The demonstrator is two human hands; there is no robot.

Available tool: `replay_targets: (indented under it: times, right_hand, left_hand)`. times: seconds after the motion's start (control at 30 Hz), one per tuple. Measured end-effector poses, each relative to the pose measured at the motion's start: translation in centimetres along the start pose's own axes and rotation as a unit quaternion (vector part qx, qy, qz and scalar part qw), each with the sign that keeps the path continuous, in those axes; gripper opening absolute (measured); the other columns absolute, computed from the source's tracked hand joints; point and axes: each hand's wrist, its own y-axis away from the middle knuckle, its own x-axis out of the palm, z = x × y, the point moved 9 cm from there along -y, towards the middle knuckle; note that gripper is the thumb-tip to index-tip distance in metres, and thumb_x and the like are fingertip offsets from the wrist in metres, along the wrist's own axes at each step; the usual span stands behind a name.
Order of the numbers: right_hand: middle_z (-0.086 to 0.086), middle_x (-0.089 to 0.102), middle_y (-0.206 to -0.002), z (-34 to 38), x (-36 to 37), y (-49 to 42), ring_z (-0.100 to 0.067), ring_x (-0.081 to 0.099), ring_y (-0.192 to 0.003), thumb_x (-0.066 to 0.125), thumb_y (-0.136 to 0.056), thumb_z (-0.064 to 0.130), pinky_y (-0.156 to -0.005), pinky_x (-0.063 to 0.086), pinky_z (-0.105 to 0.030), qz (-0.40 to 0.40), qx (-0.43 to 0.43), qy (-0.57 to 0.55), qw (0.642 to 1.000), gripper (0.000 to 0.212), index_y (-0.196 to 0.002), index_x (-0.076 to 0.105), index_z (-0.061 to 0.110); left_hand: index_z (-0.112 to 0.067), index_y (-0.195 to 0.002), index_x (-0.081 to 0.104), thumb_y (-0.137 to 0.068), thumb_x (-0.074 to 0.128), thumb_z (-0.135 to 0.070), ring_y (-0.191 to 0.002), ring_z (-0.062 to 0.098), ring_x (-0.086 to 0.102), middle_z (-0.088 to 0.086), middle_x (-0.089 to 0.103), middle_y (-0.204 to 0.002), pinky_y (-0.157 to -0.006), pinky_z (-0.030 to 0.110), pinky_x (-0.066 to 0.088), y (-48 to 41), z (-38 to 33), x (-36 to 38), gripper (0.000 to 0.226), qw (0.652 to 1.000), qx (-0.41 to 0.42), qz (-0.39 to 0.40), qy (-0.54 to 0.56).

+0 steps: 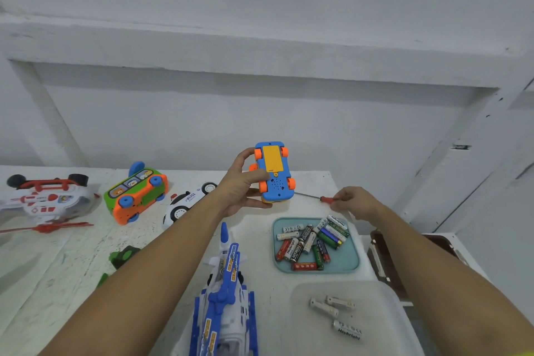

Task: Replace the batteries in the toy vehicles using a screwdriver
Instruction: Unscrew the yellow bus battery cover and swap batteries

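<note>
Blue toy car (273, 172) held above desk (72, 254), underside turned to camera, yellow battery cover in place, gripped by left hand (242, 182) curled round its side. Red-handled screwdriver (323, 198) pinched at handle by right hand (351, 201), shaft pointed toward car. Teal tray (346, 264) of mixed batteries (312, 240) seen below right hand. Green-orange bus (135, 193), police car (185, 204), red-white helicopter (43, 199) laid at left.

White, paint-speckled table (72, 269). Far to the left of the left hand (239, 185), a red-and-white helicopter (43, 199); nearer, a green-and-orange bus (135, 193) on its side; just beside the wrist, a white police car (187, 204). Below that hand, a blue-and-white aircraft (225, 292) and green pieces (124, 257). Below the right hand (354, 201), a teal tray (344, 263) of batteries (310, 240), then a clear tub (384, 298).
</note>
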Motion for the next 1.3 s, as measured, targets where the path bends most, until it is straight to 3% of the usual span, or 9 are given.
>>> replay_targets:
  times: [0.13, 0.27, 0.37, 0.47, 0.57, 0.67, 0.83, 1.1, 1.3]
  right_hand:
    - [-0.009, 0.065, -0.095, 2.9, -2.1, 0.7, -0.020, 0.055, -0.084, 0.071, -0.084, 0.003, -0.068, 0.039, -0.028, -0.050, -0.054, -0.148, 0.986, 0.013, -0.088, 0.060, 0.009]
    - [-0.013, 0.067, -0.098, 6.4, -3.7, 1.7, -0.030, 0.062, -0.098, 0.062, -0.087, -0.005, -0.094, 0.050, -0.052, -0.047, -0.091, -0.354, 0.930, 0.016, -0.087, 0.056, 0.009]
    - [-0.020, 0.070, -0.101, 9.7, -4.1, 2.7, -0.041, 0.067, -0.099, 0.053, -0.089, -0.010, -0.089, 0.054, -0.056, -0.019, -0.132, -0.489, 0.862, 0.020, -0.084, 0.053, 0.008]
    - [-0.023, 0.070, -0.095, 12.7, -4.6, 4.2, -0.044, 0.068, -0.097, 0.047, -0.090, -0.011, -0.082, 0.057, -0.056, -0.023, -0.175, -0.534, 0.827, 0.022, -0.080, 0.051, 0.008]
    - [-0.020, 0.070, -0.087, 15.2, -5.0, 5.8, -0.043, 0.070, -0.092, 0.048, -0.092, -0.005, -0.079, 0.058, -0.052, -0.046, -0.208, -0.517, 0.829, 0.015, -0.084, 0.051, 0.008]
    - [-0.015, 0.064, -0.082, 17.3, -4.9, 7.4, -0.041, 0.071, -0.085, 0.046, -0.094, -0.002, -0.074, 0.060, -0.049, -0.071, -0.249, -0.439, 0.860, 0.012, -0.094, 0.048, 0.010]
    - [-0.014, 0.055, -0.096, 20.3, -3.2, 9.8, -0.028, 0.071, -0.082, 0.044, -0.099, 0.004, -0.067, 0.061, -0.044, -0.091, -0.327, -0.291, 0.894, 0.028, -0.123, 0.040, 0.018]
    - [-0.014, 0.046, -0.099, 22.5, -0.9, 11.9, -0.018, 0.066, -0.080, 0.038, -0.102, 0.007, -0.068, 0.062, -0.038, -0.087, -0.411, -0.207, 0.883, 0.044, -0.134, 0.023, 0.034]
    - [-0.021, 0.048, -0.100, 22.8, -0.7, 12.2, -0.022, 0.066, -0.082, 0.037, -0.102, 0.005, -0.069, 0.062, -0.040, -0.101, -0.417, -0.162, 0.889, 0.049, -0.142, 0.020, 0.027]
  left_hand:
    - [-0.040, -0.121, 0.050, -0.089, 0.065, -0.004, -0.089, 0.037, 0.073, 0.015, 0.065, -0.120, -0.073, 0.059, 0.058, 0.3, 0.1, -0.1, 0.051, 1.000, -0.004, -0.003, 0.013]
    - [-0.041, -0.116, 0.052, -0.088, 0.064, -0.004, -0.087, 0.037, 0.073, 0.017, 0.065, -0.120, -0.072, 0.058, 0.058, 0.6, -0.1, 0.0, 0.048, 1.000, -0.001, -0.007, 0.025]
    - [-0.039, -0.120, 0.050, -0.088, 0.064, -0.003, -0.086, 0.037, 0.073, 0.018, 0.065, -0.121, -0.070, 0.056, 0.059, 0.7, -0.4, 0.1, 0.049, 0.999, 0.003, -0.012, 0.033]
    - [-0.038, -0.124, 0.048, -0.089, 0.064, -0.003, -0.088, 0.037, 0.073, 0.017, 0.067, -0.118, -0.070, 0.057, 0.059, 0.9, -0.8, 0.1, 0.052, 0.999, 0.007, -0.017, 0.035]
    - [-0.035, -0.130, 0.046, -0.089, 0.064, -0.005, -0.089, 0.036, 0.073, 0.016, 0.070, -0.113, -0.073, 0.058, 0.058, 1.1, -1.2, 0.1, 0.054, 0.999, 0.013, -0.021, 0.031]
    - [-0.036, -0.129, 0.046, -0.089, 0.064, -0.005, -0.090, 0.037, 0.072, 0.016, 0.068, -0.115, -0.072, 0.056, 0.059, 1.4, -1.5, 0.1, 0.054, 0.999, 0.015, -0.024, 0.037]
    - [-0.036, -0.128, 0.047, -0.089, 0.064, -0.005, -0.087, 0.037, 0.073, 0.018, 0.067, -0.117, -0.066, 0.052, 0.060, 1.8, -1.8, 0.1, 0.053, 0.998, 0.020, -0.030, 0.048]
    - [-0.036, -0.124, 0.049, -0.089, 0.065, -0.008, -0.082, 0.036, 0.074, 0.020, 0.068, -0.109, -0.061, 0.050, 0.060, 2.2, -1.8, 0.1, 0.048, 0.998, 0.020, -0.044, 0.051]
    - [-0.037, -0.124, 0.049, -0.089, 0.066, -0.010, -0.082, 0.037, 0.074, 0.019, 0.069, -0.105, -0.062, 0.050, 0.060, 2.2, -1.7, -0.2, 0.048, 0.997, 0.014, -0.055, 0.055]
